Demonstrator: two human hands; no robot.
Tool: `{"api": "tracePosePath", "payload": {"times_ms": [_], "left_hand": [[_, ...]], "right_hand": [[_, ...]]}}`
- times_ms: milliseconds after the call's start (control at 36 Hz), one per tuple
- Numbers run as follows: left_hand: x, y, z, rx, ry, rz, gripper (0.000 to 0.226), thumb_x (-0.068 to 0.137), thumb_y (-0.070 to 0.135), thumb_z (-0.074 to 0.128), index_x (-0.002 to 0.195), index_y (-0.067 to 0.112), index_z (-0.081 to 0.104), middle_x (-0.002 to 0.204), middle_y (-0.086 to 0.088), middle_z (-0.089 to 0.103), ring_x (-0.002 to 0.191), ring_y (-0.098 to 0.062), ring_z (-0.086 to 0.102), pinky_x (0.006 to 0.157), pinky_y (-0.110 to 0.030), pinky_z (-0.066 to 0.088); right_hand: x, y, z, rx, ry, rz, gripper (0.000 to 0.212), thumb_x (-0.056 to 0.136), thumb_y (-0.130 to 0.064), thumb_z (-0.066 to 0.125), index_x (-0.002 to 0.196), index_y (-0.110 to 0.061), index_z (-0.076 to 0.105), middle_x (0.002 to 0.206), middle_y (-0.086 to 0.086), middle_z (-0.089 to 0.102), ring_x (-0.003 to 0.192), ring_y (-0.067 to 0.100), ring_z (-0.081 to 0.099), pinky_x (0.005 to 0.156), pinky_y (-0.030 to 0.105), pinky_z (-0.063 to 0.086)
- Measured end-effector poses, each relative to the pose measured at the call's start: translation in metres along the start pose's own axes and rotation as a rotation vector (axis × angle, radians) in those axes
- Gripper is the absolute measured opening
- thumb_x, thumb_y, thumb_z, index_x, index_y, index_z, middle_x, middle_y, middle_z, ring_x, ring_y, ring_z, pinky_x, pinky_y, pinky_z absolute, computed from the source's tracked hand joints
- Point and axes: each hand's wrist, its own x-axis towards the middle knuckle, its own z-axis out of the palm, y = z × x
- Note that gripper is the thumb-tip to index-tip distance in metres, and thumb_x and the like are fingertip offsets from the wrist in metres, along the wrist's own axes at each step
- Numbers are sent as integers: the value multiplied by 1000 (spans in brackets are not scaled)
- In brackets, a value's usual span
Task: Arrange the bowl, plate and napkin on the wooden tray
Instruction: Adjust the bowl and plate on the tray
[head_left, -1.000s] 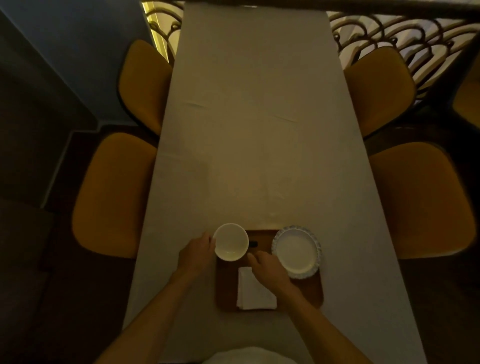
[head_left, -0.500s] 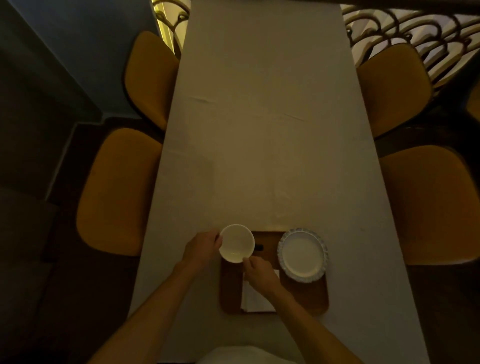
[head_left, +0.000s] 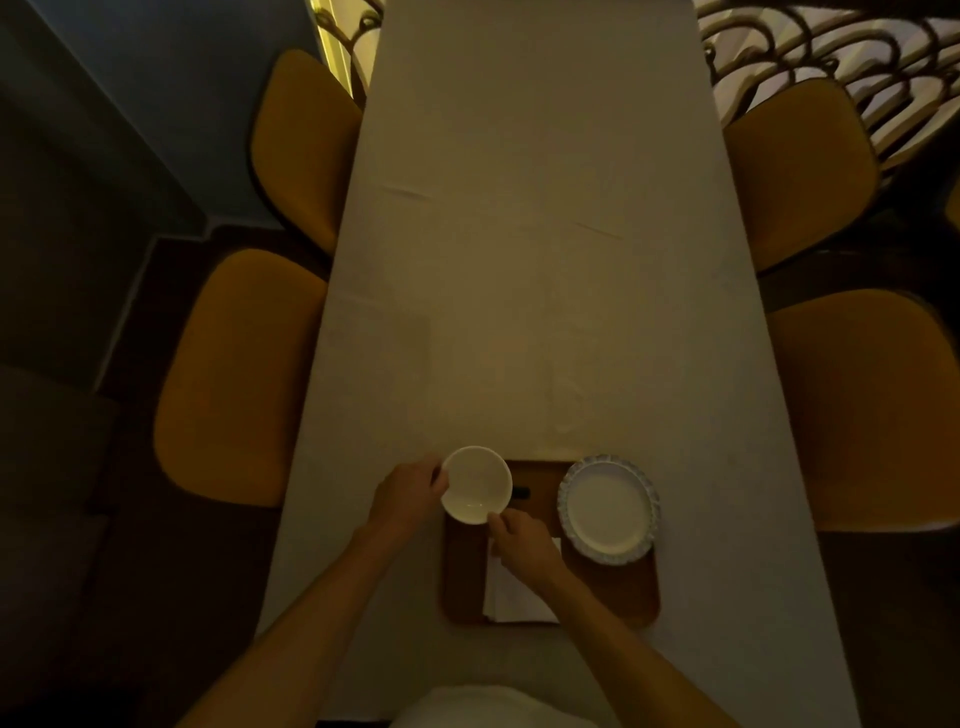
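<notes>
At tray's far-left corner: bowl (head_left: 476, 485) gripped by both hands, left hand (head_left: 408, 496) on its left rim, right hand (head_left: 524, 538) at near rim. Plate (head_left: 608, 509) far-right on wooden tray (head_left: 618, 592); napkin (head_left: 511, 597) near-centre.

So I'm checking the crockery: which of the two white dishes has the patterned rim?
The plate at the tray's far right corner; its scalloped rim is patterned. The bowl between both hands is plain white.

On your tray (head_left: 618, 592), the bowl (head_left: 476, 484) overhangs the 10 o'clock corner, the plate (head_left: 609, 508) the 2 o'clock corner, and the napkin (head_left: 511, 597) lies at 6 o'clock.
</notes>
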Motion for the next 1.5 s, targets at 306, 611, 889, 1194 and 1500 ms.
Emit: {"api": "tracePosePath", "payload": {"times_ms": [306, 611, 889, 1194, 1500], "left_hand": [[6, -2, -2, 83, -55, 41, 28, 100, 38, 37, 103, 17, 56, 99, -15, 69, 90, -34, 65, 69, -39, 50], [-26, 8, 19, 61, -80, -219, 43, 99, 45, 29, 115, 16, 56, 113, -11, 66, 102, -33, 63, 85, -41, 52], [-37, 21, 31, -93, -103, -354, 44, 102, 40, 25, 116, 13, 58, 122, -16, 62, 110, -35, 60, 93, -43, 50], [-9, 14, 16, -26, -56, -261, 39, 100, 44, 30, 108, 18, 57, 115, -14, 65, 103, -34, 61, 80, -39, 48], [-29, 12, 20, 48, -104, -200, 41, 102, 40, 25, 110, 16, 57, 110, -11, 66, 98, -30, 63, 79, -38, 49]], "right_hand": [[6, -5, -31, -273, 369, -119, 34, 96, -51, 41, 82, -23, 53, 74, -5, 61, 68, 14, 58, 57, 33, 43], [39, -27, -61, -569, 73, -195, 38, 99, -48, 33, 100, -16, 54, 96, 7, 65, 82, 27, 62, 67, 41, 51], [42, -16, -60, -467, -12, -179, 38, 102, -44, 32, 100, -15, 56, 95, 9, 64, 83, 28, 61, 72, 43, 51], [19, 7, -36, -92, -38, -65, 39, 102, -40, 39, 102, -8, 62, 94, 12, 67, 87, 27, 64, 78, 43, 50], [37, -5, -56, -414, -48, -64, 39, 97, -51, 39, 122, -24, 51, 111, 5, 63, 100, 28, 61, 85, 42, 51]]}}
